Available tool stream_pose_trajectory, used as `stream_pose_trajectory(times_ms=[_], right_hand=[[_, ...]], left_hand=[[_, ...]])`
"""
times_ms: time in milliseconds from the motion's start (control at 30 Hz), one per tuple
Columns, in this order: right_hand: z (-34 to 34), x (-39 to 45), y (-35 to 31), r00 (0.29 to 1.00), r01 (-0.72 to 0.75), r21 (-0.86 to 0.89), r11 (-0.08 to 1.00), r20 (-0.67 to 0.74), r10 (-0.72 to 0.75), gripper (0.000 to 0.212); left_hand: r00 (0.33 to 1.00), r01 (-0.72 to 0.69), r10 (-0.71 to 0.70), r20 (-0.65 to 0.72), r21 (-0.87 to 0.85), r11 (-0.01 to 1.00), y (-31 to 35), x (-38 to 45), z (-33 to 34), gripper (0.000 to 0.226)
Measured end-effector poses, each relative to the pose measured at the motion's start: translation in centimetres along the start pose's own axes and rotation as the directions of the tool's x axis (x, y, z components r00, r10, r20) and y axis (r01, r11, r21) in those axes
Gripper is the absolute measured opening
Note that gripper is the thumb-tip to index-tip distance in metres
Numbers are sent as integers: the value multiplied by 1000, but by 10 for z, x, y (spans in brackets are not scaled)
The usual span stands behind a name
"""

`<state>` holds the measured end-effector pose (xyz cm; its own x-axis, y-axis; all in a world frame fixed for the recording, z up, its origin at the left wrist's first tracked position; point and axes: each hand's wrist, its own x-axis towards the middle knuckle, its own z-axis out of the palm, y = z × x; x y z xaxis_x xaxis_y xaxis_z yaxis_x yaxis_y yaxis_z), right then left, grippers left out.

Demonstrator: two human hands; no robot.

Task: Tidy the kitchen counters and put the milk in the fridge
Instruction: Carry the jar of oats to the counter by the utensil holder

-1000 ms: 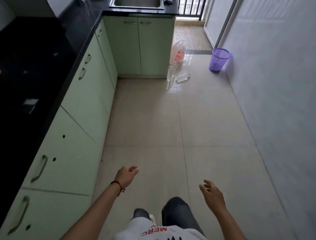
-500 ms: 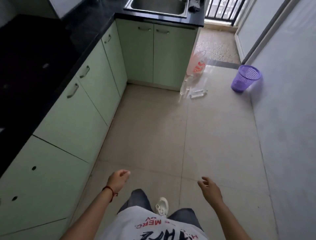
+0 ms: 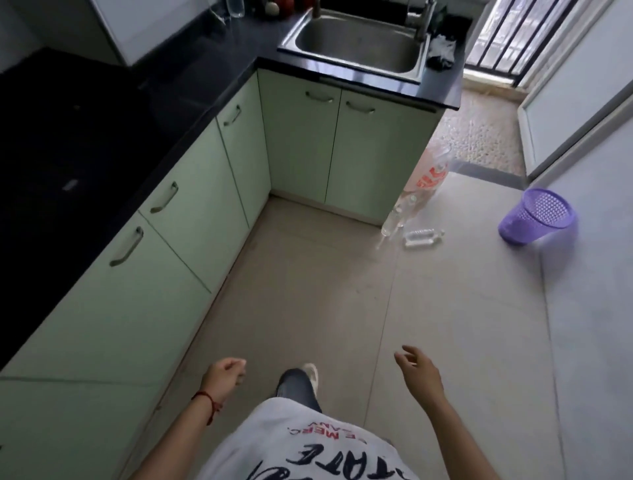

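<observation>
No milk container can be made out anywhere in view, and no fridge is shown. At the far edge of the black L-shaped desk (image 3: 191, 85), a clear glass (image 3: 236, 7) and some small round items (image 3: 281, 4) are cut off by the top of the frame and cannot be identified. A dark crumpled cloth (image 3: 442, 51) is seen at the desk's far right corner, just beside the stainless steel sink (image 3: 356, 41); its tap (image 3: 422, 20) is partly cropped. The left stretch of the desk is too dark for detail.

On the beige tiled floor (image 3: 342, 291), clear plastic bottles (image 3: 407, 222) are gathered by the corner of the pale green cabinets (image 3: 301, 144), one lying on its side, with a translucent bag with red print (image 3: 432, 173) leaned above them. A purple mesh plastic bin (image 3: 537, 216) is set near the right wall.

The left hand (image 3: 224, 377) is loosely curled with nothing held; the right hand (image 3: 422, 375) is spread, fingers released and empty. The lower body is partly hidden by a white printed shirt (image 3: 308, 445).
</observation>
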<state>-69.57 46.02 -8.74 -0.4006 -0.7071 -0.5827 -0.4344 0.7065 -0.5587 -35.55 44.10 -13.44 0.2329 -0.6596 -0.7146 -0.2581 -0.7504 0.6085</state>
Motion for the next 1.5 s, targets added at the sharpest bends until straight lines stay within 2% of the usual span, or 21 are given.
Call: stream_pose_trajectory(times_ms=[133, 333, 433, 533, 633, 733, 867, 933, 1000, 1100, 1167, 1300, 1433, 1500], right_hand=[[-13, 49, -46, 1000, 12, -4, 1000, 8, -12, 38], [-14, 120, -118, 994, 74, -67, 995, 91, -68, 38], [-8, 156, -158, 976, 148, -135, 980, 182, -123, 38], [1, 192, -204, 938, 237, -197, 952, 300, -171, 38], [14, 224, -253, 872, 355, -250, 901, 436, -223, 37], [34, 244, -302, 778, 527, -315, 789, 552, -300, 36], [75, 247, -356, 626, 715, -339, 612, 700, -344, 37], [99, 240, -375, 549, 783, -322, 532, 761, -347, 37], [122, 229, -390, 475, 831, -290, 475, 814, -334, 36], [153, 210, -404, 387, 879, -241, 411, 864, -321, 34], [172, 198, -410, 349, 895, -218, 389, 884, -309, 34], [205, 179, -419, 326, 904, -204, 375, 898, -297, 33], [241, 154, -442, 303, 915, -164, 370, 883, -359, 32], [255, 137, -458, 282, 912, -117, 392, 874, -395, 32]], left_hand=[[994, -102, 102, 33, -1, 995, 91, 52, 8, 18], [978, -205, 202, -50, -64, 977, 189, 101, 4, 15], [982, -159, 143, -123, -130, 979, 193, 116, -1, 11], [980, -35, -8, -199, -216, 976, 175, 122, -6, 18], [947, 48, -158, -281, -360, 932, 153, 112, -7, 14], [885, 106, -309, -349, -495, 862, 133, 98, -5, 24], [788, 75, -445, -427, -650, 756, 114, 72, 0, 28], [732, 39, -508, -453, -717, 696, 107, 60, 2, 20], [683, 13, -564, -464, -764, 645, 100, 51, 4, 12], [627, -10, -619, -474, -799, 602, 89, 39, 4, 15], [609, -12, -637, -472, -809, 588, 81, 34, 1, 14], [595, -34, -649, -475, -821, 569, 70, 37, -21, 15], [587, -118, -610, -531, -802, 585, 67, 48, -76, 17], [594, -164, -563, -575, -771, 615, 70, 51, -112, 11]])
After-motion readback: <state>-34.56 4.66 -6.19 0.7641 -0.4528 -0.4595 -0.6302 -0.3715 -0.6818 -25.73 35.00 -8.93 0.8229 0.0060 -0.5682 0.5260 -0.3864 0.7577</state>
